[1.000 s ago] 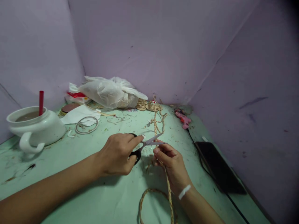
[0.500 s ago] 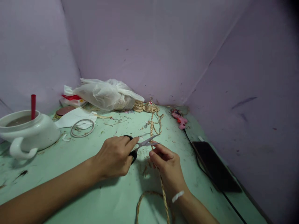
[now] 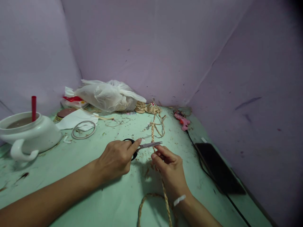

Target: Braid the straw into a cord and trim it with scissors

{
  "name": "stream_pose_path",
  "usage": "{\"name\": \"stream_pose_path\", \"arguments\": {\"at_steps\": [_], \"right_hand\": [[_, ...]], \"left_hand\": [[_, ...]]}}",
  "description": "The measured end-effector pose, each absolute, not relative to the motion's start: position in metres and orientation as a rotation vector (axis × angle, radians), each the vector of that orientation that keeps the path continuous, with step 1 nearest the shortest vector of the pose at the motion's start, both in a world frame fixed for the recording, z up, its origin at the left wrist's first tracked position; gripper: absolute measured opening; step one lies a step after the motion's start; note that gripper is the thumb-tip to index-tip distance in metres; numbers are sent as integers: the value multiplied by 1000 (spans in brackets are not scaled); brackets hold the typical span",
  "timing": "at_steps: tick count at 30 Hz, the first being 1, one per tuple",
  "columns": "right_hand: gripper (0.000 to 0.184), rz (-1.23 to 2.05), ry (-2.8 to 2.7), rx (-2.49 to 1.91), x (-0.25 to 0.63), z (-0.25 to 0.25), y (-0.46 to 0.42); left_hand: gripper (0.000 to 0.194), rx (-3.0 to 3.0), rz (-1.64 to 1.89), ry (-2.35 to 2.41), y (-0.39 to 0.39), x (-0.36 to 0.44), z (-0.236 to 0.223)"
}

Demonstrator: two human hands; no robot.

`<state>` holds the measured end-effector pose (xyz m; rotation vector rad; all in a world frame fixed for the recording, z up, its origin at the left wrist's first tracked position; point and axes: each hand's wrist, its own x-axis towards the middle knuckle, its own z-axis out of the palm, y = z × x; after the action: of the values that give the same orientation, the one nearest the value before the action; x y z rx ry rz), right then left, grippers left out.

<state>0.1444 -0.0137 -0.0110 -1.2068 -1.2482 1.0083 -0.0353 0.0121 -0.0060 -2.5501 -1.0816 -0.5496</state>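
Note:
My left hand (image 3: 116, 158) is closed round the black handles of a pair of scissors (image 3: 142, 146), whose blades lie nearly together across a braided jute rope (image 3: 153, 130). My right hand (image 3: 169, 170) pinches the same rope just below the blades. The rope runs from a small coil at the back wall, through my right hand, down to a loop (image 3: 151, 205) near the front of the green table (image 3: 113, 201).
A white pot (image 3: 28, 135) with a red stick stands at the left. A metal ring (image 3: 83, 129), white paper and a plastic bag (image 3: 109, 94) lie behind it. A pink glue gun (image 3: 181, 121), its black cable and a dark phone (image 3: 219, 168) lie at the right by the purple wall.
The scissor blades, apart before, have come together on the rope. Both hands have stayed almost in place; the view shifted slightly right since the earliest frame.

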Motion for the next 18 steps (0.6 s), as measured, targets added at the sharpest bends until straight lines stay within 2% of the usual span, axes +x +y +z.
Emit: {"name": "stream_pose_path", "arguments": {"at_steps": [8,14,18], "right_hand": [[30,1336,-867,-1124,139,0,-11],[28,1264,-874,-1157,141,-1,-11],[25,1207,-996,-1185,140,-2,-13]], "left_hand": [[41,-2699,-946,-1322,12,-38,11],[51,-2595,-643,-1183,9,-35,12],[52,-2537,-588,-1137,8,-31,6]]}}
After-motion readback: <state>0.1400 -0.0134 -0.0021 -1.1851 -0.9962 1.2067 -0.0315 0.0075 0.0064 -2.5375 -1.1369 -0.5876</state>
